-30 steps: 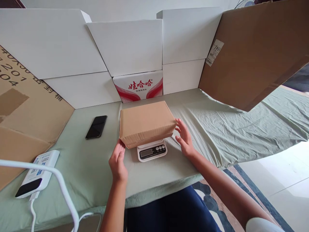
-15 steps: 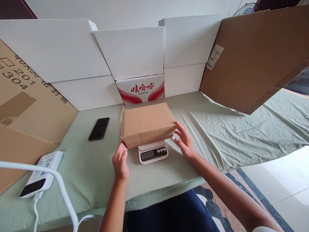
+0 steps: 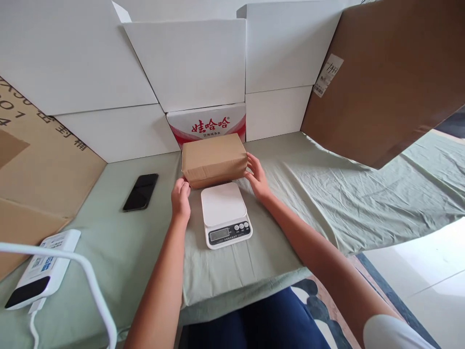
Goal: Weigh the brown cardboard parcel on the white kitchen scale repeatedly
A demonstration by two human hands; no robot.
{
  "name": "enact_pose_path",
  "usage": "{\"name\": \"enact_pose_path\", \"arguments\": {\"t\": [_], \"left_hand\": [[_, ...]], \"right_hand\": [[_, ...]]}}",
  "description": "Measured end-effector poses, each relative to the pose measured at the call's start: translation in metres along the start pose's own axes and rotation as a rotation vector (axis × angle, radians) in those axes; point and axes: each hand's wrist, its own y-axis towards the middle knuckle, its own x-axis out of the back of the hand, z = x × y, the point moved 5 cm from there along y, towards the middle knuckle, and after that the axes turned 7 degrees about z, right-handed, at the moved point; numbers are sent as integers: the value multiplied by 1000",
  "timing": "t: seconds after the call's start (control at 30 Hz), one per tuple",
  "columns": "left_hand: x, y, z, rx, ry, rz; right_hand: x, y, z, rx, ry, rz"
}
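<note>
A brown cardboard box [image 3: 215,159] is gripped at its two near corners, just beyond the kitchen scale. My left hand [image 3: 180,198] is closed on its left corner, with the fingertips partly hidden under the box. On the other side, my right hand [image 3: 257,178] presses its fingers against the right corner. The white kitchen scale [image 3: 224,206] lies on the green cloth between my forearms, its plate uncovered and its display facing me. Whether the box rests on the cloth or is held slightly above it, I cannot tell.
White boxes [image 3: 189,63] and a red-and-white printed carton [image 3: 207,121] wall off the back. Large cardboard panels stand left and right [image 3: 378,82]. On the left lie a black phone [image 3: 141,192] and a white power bank [image 3: 43,269] with a cable [image 3: 90,281].
Both hands have carried the cardboard box away from me, off the scale towards the back boxes. The scale's plate, covered before, now shows. The camera view has shifted slightly.
</note>
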Motion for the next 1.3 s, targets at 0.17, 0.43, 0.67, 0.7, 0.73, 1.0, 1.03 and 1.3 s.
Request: {"name": "enact_pose_path", "arguments": {"t": [0.17, 0.43, 0.67, 0.7, 0.73, 1.0, 1.03, 1.3], "left_hand": [[16, 4, 10, 78, -29, -59], [70, 13, -6, 39, -103, -299], [67, 14, -5, 32, -115, -286], [65, 13, -5, 32, -115, -280], [63, 13, -4, 32, -118, -277], [42, 11, 5, 69, -135, -186], [39, 10, 6, 74, -134, -167], [22, 8, 11, 153, -120, -52]], "right_hand": [[14, 1, -8, -66, 4, -70], [84, -2, -9, -195, 86, -411], [77, -2, -17, -205, 18, -330], [72, -2, -17, -204, 8, -296], [67, -2, -16, -206, 5, -262], [26, -6, -6, -192, 23, -32], [23, -6, -7, -193, 26, -19], [16, -7, -7, -211, 67, 19]]}}
